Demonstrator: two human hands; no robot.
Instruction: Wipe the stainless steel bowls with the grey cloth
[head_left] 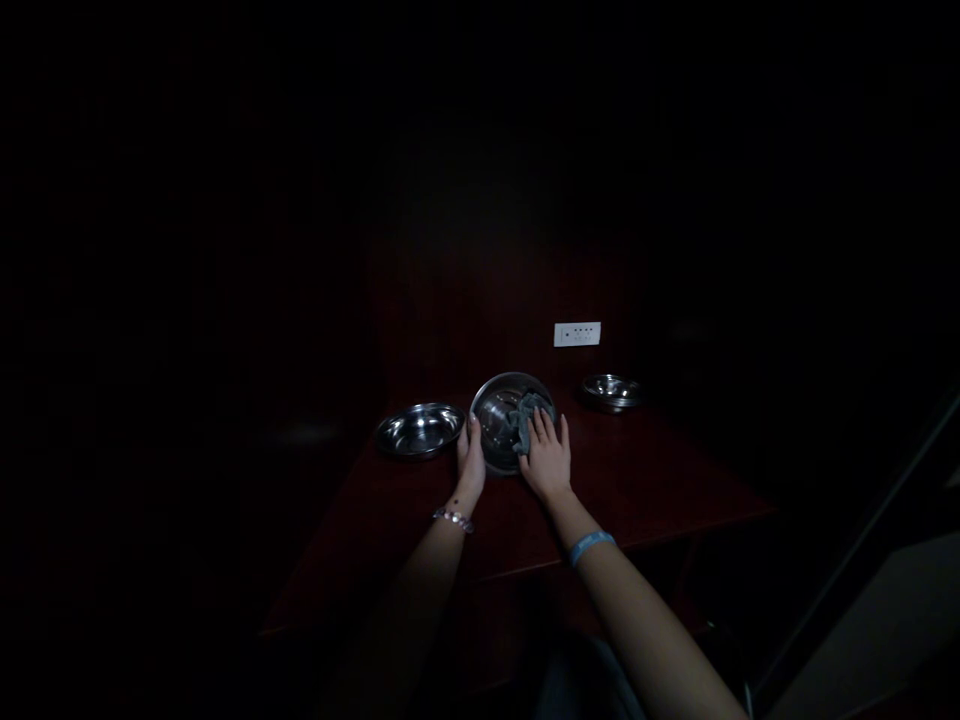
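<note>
A steel bowl is tipped toward me on a dark red table. My left hand grips its left rim, thumb over the edge. With its fingers stretched out, my right hand presses a grey cloth against the inside of the bowl at its right side. A bead bracelet sits on my left wrist and a blue band on my right.
Another steel bowl rests to the left and a further one at the back right. A white socket plate is on the wall behind. The surroundings are very dark.
</note>
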